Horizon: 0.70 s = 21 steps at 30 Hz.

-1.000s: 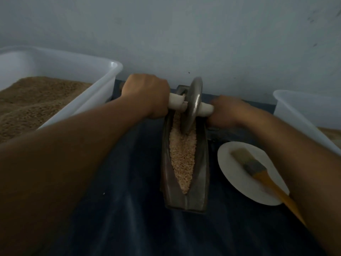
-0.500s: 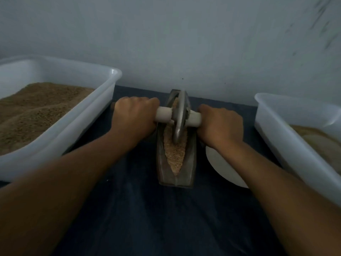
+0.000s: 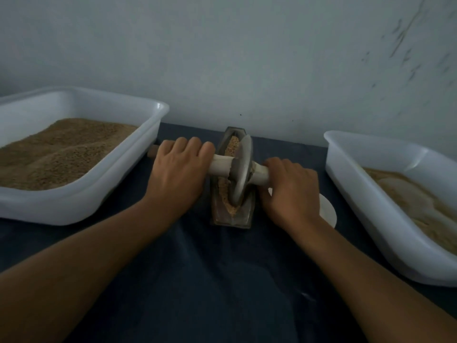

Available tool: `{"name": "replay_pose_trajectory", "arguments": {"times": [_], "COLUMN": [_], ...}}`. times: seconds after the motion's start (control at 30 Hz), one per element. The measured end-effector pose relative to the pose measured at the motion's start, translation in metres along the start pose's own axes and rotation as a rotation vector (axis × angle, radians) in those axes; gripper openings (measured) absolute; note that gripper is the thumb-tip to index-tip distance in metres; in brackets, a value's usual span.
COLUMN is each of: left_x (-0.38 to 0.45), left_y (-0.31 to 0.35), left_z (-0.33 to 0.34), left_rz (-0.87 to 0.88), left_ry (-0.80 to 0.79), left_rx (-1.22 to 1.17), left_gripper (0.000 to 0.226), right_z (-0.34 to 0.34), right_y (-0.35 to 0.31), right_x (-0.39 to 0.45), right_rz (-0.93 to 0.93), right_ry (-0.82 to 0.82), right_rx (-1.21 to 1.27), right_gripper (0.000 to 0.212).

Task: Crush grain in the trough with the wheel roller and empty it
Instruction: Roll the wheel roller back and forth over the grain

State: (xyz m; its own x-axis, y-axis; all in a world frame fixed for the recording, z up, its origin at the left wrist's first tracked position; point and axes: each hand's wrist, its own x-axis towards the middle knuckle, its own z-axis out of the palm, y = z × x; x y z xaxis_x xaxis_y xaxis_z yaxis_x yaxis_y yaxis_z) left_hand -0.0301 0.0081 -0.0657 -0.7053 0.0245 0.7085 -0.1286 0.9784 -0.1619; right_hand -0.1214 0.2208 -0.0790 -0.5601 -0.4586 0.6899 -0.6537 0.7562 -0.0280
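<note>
White bins of grain flanking trough, plate beside

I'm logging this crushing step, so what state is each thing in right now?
Trough: upright on the cloth, grain inside.
Wheel roller: standing in the trough near its close end.
Left hand: gripping the roller's left handle.
Right hand: gripping the right handle.
Left tub: heaped with brown grain.
Right tub: partly filled with paler meal.
Plate: mostly hidden.
</note>
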Motion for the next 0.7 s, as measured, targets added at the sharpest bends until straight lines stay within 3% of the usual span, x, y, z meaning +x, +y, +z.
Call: {"name": "replay_pose_trajectory", "arguments": {"times": [0.17,0.43,0.7], "left_x": [-0.012,-0.028,0.018], "left_y": [0.002,0.002,-0.014], "left_z": [-0.007,0.003,0.025], "left_rz": [-0.031,-0.153,-0.098], "left_ry": [0.001,-0.136,-0.265], "left_rx": [0.016,0.049,0.043], "left_gripper": [0.037,0.047,0.042], "right_z": [-0.006,-0.007,0.019], "right_y": [-0.003,0.001,0.016], "right_x": [-0.003,0.04,0.059], "right_rz": [-0.026,-0.215,-0.109], "right_ry": [0.001,-0.182,-0.313], "right_rx": [0.01,-0.128,-0.135], "right_gripper": [0.026,0.024,0.032]}}
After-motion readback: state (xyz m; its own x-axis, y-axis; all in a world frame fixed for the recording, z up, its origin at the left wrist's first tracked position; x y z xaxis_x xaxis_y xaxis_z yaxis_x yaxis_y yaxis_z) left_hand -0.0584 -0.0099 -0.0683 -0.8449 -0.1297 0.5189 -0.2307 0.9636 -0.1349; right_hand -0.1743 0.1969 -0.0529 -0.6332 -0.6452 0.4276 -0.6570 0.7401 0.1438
